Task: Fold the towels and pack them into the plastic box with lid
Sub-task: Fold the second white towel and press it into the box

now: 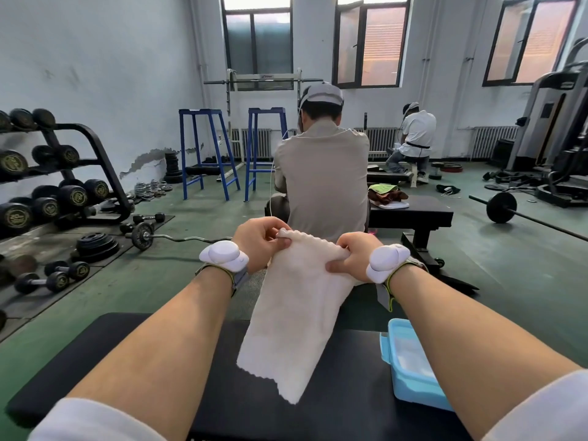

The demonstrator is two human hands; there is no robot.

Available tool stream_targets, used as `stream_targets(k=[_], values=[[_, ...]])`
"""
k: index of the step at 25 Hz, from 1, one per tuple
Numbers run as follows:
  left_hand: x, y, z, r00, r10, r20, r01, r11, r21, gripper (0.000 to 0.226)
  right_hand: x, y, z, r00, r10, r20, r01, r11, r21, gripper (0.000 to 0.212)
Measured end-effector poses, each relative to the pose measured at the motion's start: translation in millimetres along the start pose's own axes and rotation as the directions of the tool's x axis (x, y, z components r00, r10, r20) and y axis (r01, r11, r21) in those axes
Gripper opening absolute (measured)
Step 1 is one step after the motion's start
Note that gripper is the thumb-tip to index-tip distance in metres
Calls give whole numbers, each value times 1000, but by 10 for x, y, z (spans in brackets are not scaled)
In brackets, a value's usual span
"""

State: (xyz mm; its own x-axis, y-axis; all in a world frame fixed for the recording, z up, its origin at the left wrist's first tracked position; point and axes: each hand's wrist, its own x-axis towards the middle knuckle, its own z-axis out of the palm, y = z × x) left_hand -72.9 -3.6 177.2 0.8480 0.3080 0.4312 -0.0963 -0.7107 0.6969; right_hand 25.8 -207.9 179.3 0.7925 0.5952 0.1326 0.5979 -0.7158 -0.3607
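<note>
While both arms reach out over the black bench (127, 361), the person holds a cream towel (296, 316) up by its top edge. The left hand (259, 245) pinches the towel's upper left corner between thumb and curled fingers, and the right hand (354, 257) grips the upper right corner, thumb pressed on the near face of the cloth. The two hands are close together, so the top edge bunches slightly between them. From the hands the towel hangs down and toward the person, its scalloped lower edge lying over the bench below and between the forearms. It is a single hanging sheet, not yet folded.

A light blue plastic box (410, 367) rests on the bench below the right hand, just beside the right forearm and partly hidden by it; whether its lid is on, I cannot tell. Each wrist carries a white device (222, 256) on a strap.

Just beyond the hands another person (321, 173) sits with their back turned. Off to the left of the left hand stands a dumbbell rack (47, 173), with a curl bar (149, 235) on the floor nearer in. Far beyond the right hand a barbell (502, 206) lies on the green floor.
</note>
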Motion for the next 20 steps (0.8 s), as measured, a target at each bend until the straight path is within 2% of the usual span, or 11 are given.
stream_targets(k=[3,6,8,11,13,14,15,16,17,18,20], values=[[-29,-158,27,996,-78,53,69,986,155,15,41,-7,-22,996,-17,-85,13,999,-47,31],[-85,-267,94,988,-135,72,124,983,139,14,17,-34,-52,993,-30,-111,21,996,-81,39],[-111,-297,102,978,-157,140,144,984,100,17,-16,0,-65,992,-33,-118,26,998,-63,44],[-124,-323,78,943,-184,277,195,981,-12,22,-51,93,-90,997,-45,-57,47,998,34,40],[-118,-298,73,925,-205,320,223,975,-20,18,-51,153,-135,998,-44,48,39,995,88,35],[-101,-279,72,920,-218,326,207,976,68,12,-39,174,-160,992,-35,120,25,996,81,33],[-68,-238,81,915,-218,341,144,963,230,8,-16,186,-177,980,-20,199,16,1000,22,32],[-53,-185,119,904,-229,362,69,912,404,15,8,189,-178,967,0,253,21,997,-77,32],[-47,-121,161,905,-238,354,22,855,518,22,35,183,-160,968,19,249,25,985,-173,31],[-35,-65,193,919,-224,324,10,835,550,26,63,170,-131,984,27,177,17,969,-246,30],[5,-38,235,961,-192,200,76,876,477,24,118,162,-75,998,14,-55,-26,975,-222,29]])
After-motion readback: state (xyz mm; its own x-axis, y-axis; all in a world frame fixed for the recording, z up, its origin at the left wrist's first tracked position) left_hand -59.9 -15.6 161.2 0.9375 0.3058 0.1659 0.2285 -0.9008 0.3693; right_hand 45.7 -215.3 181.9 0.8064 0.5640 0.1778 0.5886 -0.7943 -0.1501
